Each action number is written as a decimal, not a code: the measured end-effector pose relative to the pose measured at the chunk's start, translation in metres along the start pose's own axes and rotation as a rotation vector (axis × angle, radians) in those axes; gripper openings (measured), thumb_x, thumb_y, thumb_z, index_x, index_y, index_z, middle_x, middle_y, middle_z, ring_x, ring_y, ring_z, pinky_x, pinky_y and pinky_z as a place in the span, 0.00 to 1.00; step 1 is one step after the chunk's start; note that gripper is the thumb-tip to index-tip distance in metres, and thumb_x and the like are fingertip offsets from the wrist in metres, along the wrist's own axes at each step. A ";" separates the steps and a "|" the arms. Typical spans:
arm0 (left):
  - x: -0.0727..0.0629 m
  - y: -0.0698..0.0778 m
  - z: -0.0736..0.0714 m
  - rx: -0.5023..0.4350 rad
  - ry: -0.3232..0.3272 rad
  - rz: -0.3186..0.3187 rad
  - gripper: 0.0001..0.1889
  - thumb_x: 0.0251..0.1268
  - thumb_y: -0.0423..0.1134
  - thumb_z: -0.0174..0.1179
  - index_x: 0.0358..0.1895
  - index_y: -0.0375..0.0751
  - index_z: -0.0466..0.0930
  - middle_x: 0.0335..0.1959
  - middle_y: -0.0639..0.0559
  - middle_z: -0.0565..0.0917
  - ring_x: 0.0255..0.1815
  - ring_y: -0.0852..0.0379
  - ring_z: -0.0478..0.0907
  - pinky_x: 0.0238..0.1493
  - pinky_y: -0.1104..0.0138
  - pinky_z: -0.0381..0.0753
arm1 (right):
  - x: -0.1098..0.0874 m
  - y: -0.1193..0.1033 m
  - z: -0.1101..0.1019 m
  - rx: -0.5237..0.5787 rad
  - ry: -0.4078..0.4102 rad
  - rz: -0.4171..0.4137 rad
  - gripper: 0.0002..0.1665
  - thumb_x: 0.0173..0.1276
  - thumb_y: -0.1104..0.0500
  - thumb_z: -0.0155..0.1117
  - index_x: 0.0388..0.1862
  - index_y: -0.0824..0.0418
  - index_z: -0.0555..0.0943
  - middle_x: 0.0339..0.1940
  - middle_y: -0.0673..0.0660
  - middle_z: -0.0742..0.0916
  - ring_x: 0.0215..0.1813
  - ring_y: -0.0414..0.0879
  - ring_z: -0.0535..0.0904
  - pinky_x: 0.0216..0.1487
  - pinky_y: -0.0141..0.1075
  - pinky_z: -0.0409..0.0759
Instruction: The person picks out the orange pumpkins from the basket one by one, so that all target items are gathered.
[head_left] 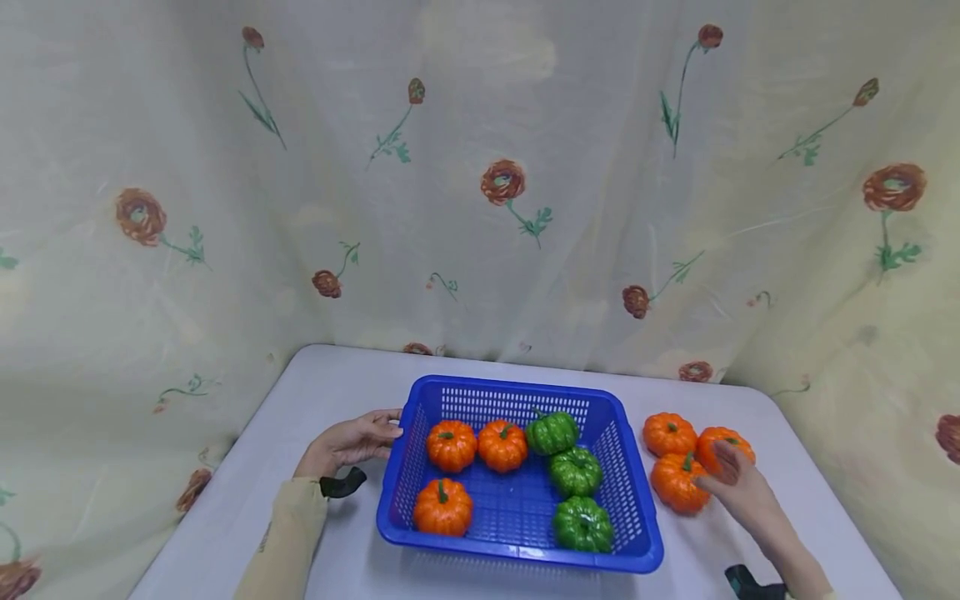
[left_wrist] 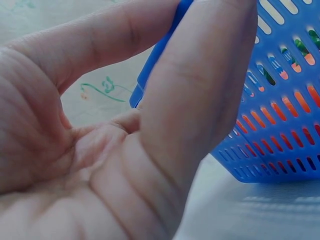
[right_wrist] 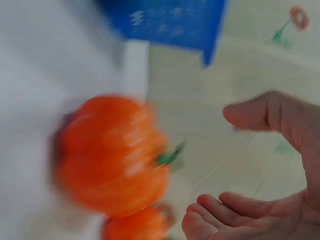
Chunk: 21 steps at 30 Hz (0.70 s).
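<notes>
A blue plastic basket [head_left: 517, 552] sits in the middle of the table. Inside are several small pumpkins: orange ones, such as the orange pumpkin [head_left: 443, 507] at its front left, and green ones, such as the green pumpkin [head_left: 582, 524] along its right side. My left hand [head_left: 354, 442] pinches the basket's left rim between thumb and fingers, seen close up in the left wrist view. Right of the basket lie three orange pumpkins [head_left: 678, 485] in a cluster. Over them hovers my right hand [head_left: 738, 492], fingers and thumb spread, holding nothing. The right wrist view is blurred around the nearest pumpkin [right_wrist: 115, 155].
The white table [head_left: 341, 550] has rounded back corners. Behind it and along both sides hangs a pale curtain [head_left: 450, 275] with printed flowers. Dark straps cross both wrists.
</notes>
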<state>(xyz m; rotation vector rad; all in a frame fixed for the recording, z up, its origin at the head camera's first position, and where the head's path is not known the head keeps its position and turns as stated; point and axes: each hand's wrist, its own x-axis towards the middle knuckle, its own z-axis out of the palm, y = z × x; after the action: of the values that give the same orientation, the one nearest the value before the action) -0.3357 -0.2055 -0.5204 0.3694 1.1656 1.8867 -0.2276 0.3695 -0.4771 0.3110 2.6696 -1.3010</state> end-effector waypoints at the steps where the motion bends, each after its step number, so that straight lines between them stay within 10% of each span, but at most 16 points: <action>1: 0.000 0.000 0.000 -0.002 0.000 -0.001 0.22 0.74 0.26 0.43 0.69 0.34 0.57 0.51 0.47 0.82 0.46 0.55 0.84 0.47 0.65 0.85 | -0.003 -0.009 -0.001 -0.016 0.014 -0.017 0.53 0.69 0.52 0.60 0.75 0.74 0.39 0.74 0.78 0.53 0.73 0.73 0.50 0.70 0.63 0.58; 12: -0.003 -0.001 -0.002 -0.010 0.032 -0.006 0.26 0.73 0.27 0.46 0.71 0.34 0.54 0.51 0.47 0.83 0.47 0.55 0.84 0.47 0.64 0.85 | -0.023 -0.114 0.027 -0.034 -0.150 -0.362 0.49 0.64 0.47 0.67 0.74 0.68 0.54 0.71 0.71 0.67 0.72 0.68 0.61 0.67 0.57 0.67; 21: 0.002 -0.001 -0.001 0.021 0.019 0.005 0.23 0.74 0.27 0.43 0.69 0.33 0.55 0.51 0.47 0.82 0.46 0.55 0.84 0.47 0.64 0.85 | -0.021 -0.154 0.087 0.033 -0.437 -0.390 0.48 0.61 0.52 0.71 0.71 0.71 0.60 0.71 0.70 0.68 0.72 0.64 0.63 0.71 0.53 0.65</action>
<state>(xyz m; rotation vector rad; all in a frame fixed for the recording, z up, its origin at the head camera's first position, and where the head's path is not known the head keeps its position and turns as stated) -0.3369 -0.2047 -0.5217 0.3670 1.1989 1.8872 -0.2416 0.2057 -0.4087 -0.4633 2.3986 -1.3211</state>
